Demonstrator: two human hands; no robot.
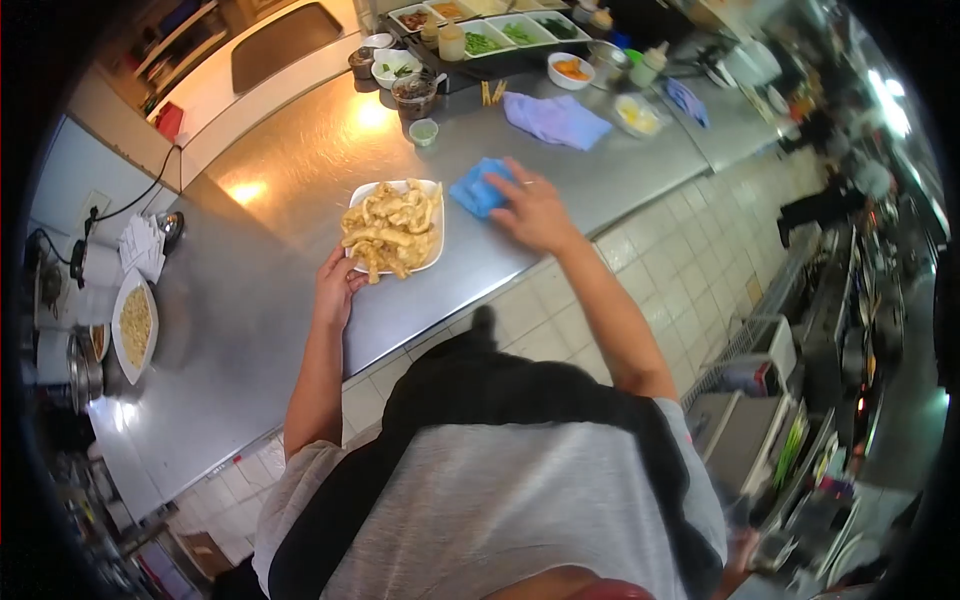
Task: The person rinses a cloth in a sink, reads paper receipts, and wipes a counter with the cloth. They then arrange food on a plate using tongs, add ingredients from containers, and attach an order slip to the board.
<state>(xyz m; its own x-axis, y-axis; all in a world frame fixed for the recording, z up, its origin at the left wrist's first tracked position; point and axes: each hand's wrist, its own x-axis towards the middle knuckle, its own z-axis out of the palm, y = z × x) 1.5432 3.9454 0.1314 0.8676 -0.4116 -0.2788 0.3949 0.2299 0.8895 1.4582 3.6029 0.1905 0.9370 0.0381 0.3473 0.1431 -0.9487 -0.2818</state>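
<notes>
A white square plate (441,232) heaped with golden fried pieces (392,228) sits on the steel counter in front of me. At its lower left edge my left hand (338,284) grips the rim, fingers partly hidden by the plate and food. To the right of the plate, my right hand (532,208) has its fingers on a crumpled blue cloth (480,188) lying on the counter. The fingertips press on the cloth's right side. A small cup of green stuff (423,132) stands just beyond the plate.
Along the counter's back are a purple cloth (556,120), a dark sauce container (414,95), a bowl of orange pieces (570,71) and trays of chopped greens (520,35). A long white dish (133,325) stands at left. Another person (835,195) is far right.
</notes>
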